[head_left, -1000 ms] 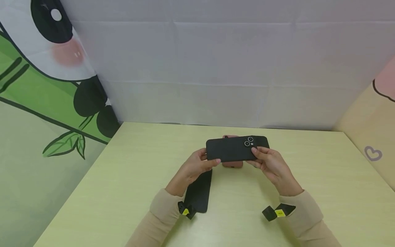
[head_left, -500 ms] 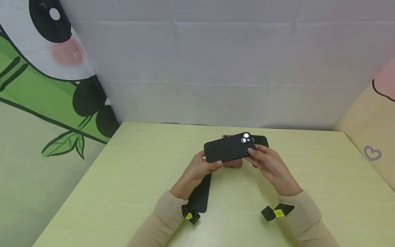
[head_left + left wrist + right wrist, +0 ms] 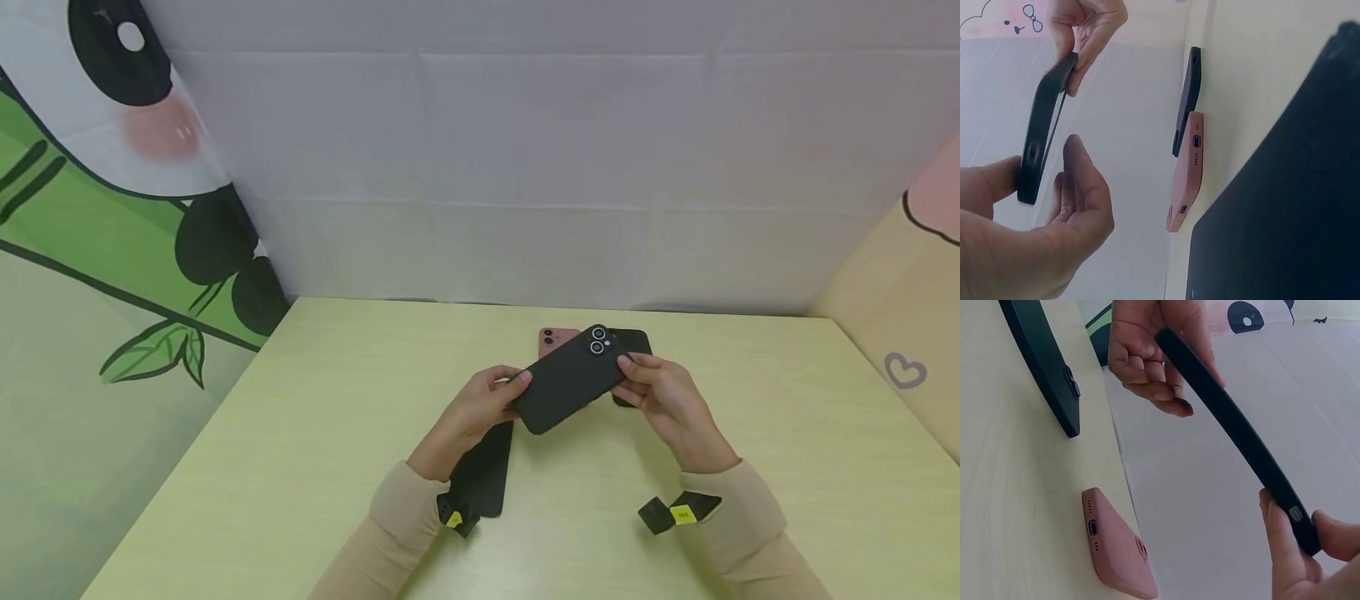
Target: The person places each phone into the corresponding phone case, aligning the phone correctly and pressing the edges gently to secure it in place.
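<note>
A black phone [image 3: 566, 379] with two ringed camera lenses is held above the table, tilted, back towards me. My right hand [image 3: 667, 400] pinches its upper right end, thumb on the back and fingers behind. At the lower left, my left hand [image 3: 472, 408] touches the phone's back with its thumb. In both wrist views a gap shows between the loosely bent left fingers and the phone. Under my left forearm lies a second black phone [image 3: 487, 475], partly hidden. Behind the held phone lie a pink phone [image 3: 555, 340] and, beside it, another black phone [image 3: 636, 340].
The pale yellow table [image 3: 360, 375] ends at a light cloth wall [image 3: 487, 167]. Cartoon-printed panels [image 3: 150, 267] stand on either side. Small black wrist cameras with yellow labels hang at both cuffs [image 3: 720, 483].
The held phone first uncovers the black phone at the right, then its left end swings down, showing more of the pink phone. My left thumb has moved onto its back.
</note>
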{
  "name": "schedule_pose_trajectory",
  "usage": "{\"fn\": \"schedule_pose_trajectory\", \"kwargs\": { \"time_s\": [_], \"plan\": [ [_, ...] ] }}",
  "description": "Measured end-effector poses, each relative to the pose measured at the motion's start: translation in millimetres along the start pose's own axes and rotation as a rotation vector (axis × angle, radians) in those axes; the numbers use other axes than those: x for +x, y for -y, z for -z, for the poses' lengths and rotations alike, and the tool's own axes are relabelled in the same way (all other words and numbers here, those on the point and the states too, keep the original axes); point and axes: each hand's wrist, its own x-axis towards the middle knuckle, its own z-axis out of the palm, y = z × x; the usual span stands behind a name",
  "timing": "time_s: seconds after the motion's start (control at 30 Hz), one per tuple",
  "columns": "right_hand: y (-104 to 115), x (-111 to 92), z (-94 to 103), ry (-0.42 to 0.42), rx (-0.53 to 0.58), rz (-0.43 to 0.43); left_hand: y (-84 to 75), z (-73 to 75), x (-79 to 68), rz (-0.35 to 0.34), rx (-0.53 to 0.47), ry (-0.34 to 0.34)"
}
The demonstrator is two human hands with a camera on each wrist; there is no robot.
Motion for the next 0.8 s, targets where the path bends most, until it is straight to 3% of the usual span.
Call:
{"fn": "schedule_pose_trajectory", "kwargs": {
  "time_s": [0.13,0.47,0.8],
  "plan": [
    [0.3,0.2,-0.2,0.0,-0.013,-0.006,-2.1,3.0,-1.0,0.0,0.052,-0.008],
    [-1.1,2.0,1.8,-0.023,-0.034,-0.008,-0.4,0.9,-2.9,0.022,0.148,0.128],
    [-3.1,1.7,2.0,-0.012,-0.109,0.0,6.6,-12.0,-2.2,0.031,0.072,0.018]
  ]
}}
